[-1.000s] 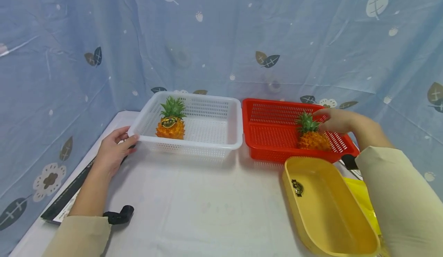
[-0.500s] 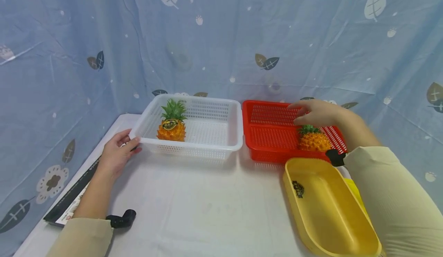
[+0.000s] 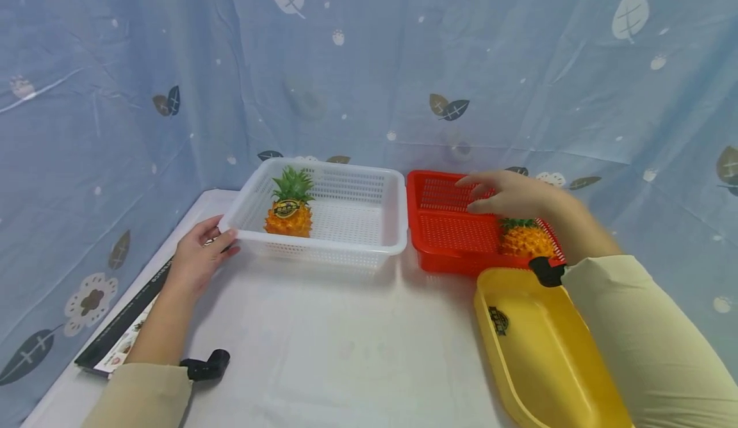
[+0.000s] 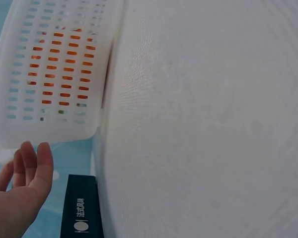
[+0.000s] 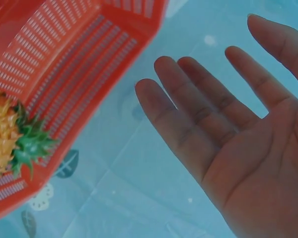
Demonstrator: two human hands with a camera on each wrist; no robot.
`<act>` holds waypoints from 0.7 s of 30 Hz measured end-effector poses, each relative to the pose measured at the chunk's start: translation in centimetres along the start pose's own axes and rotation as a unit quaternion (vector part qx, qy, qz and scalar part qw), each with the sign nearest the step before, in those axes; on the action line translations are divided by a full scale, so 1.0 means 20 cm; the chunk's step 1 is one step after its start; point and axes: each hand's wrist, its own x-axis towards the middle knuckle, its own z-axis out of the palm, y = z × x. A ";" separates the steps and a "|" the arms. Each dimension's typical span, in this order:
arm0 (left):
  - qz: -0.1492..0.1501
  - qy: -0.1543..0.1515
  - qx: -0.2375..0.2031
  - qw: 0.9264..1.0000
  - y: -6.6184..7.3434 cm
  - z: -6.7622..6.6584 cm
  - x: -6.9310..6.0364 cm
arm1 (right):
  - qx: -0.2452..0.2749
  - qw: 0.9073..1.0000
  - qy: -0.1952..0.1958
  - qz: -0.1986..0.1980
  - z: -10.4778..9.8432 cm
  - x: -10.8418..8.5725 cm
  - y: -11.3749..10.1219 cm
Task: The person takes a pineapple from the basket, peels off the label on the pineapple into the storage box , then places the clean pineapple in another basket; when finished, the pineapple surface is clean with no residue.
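My left hand (image 3: 198, 255) is at the near left corner of a white plastic basket (image 3: 323, 243), its fingers lying loosely against the rim; the left wrist view shows them nearly straight. Inside the basket, a small pineapple (image 3: 289, 218) with a black-and-gold label stands on the left side. Above the red plastic basket (image 3: 450, 260) hangs my right hand (image 3: 513, 194), fingers spread and holding nothing. A second pineapple (image 3: 526, 242) lies in the right part of that red basket, its leaves partly hidden by the hand in the head view.
A yellow tub (image 3: 548, 351) with a black label stands in front of the red basket, partly behind my right sleeve. A dark printed box (image 3: 123, 329) lies along the table's left edge. Patterned blue cloth (image 3: 369, 63) hangs behind and at both sides.
My right hand has come away from the pineapple in the red basket and moved left, with its fingers opened. The left hand stays at the white basket's corner.
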 end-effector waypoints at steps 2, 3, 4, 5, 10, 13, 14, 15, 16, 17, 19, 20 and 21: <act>0.000 0.003 0.006 1.000 0.00 0.00 0.00 | -0.003 1.000 0.005 -0.002 0.01 0.01 -0.02; 0.000 0.004 0.011 1.000 0.00 0.00 0.00 | -0.002 1.000 0.006 -0.004 0.02 0.01 -0.03; 0.001 0.004 0.015 1.000 0.00 0.00 0.00 | 0.000 1.000 0.008 -0.008 0.03 0.01 -0.04; 0.001 0.003 0.018 1.000 0.00 0.00 -0.01 | 0.003 1.000 0.009 -0.011 0.04 0.02 -0.05; -0.002 0.003 0.031 1.000 -0.02 0.00 -0.01 | 0.012 0.999 0.012 -0.036 0.08 0.06 -0.08; -0.001 0.003 0.019 1.000 -0.02 -0.01 -0.02 | 0.015 0.999 0.013 -0.040 0.10 0.09 -0.12; 0.001 0.002 0.014 1.000 -0.02 -0.01 -0.02 | 0.017 0.999 0.013 -0.042 0.11 0.10 -0.13; 0.002 0.001 0.007 1.000 -0.02 -0.01 -0.01 | 0.019 0.999 0.013 -0.043 0.11 0.11 -0.15; 0.002 0.000 0.001 1.000 -0.02 -0.01 -0.01 | 0.023 0.999 0.011 -0.045 0.11 0.11 -0.16; 0.002 -0.001 -0.003 1.000 -0.02 -0.01 -0.01 | 0.025 0.999 0.011 -0.047 0.12 0.12 -0.17; 0.001 0.000 -0.006 1.000 -0.02 -0.01 0.01 | 0.032 0.998 0.010 -0.054 0.12 0.14 -0.19; 0.000 0.001 -0.004 1.000 -0.02 0.00 0.01 | 0.036 0.998 0.009 -0.059 0.13 0.15 -0.21; -0.002 0.003 -0.002 1.000 -0.02 0.00 0.01 | 0.041 0.997 0.009 -0.065 0.13 0.16 -0.22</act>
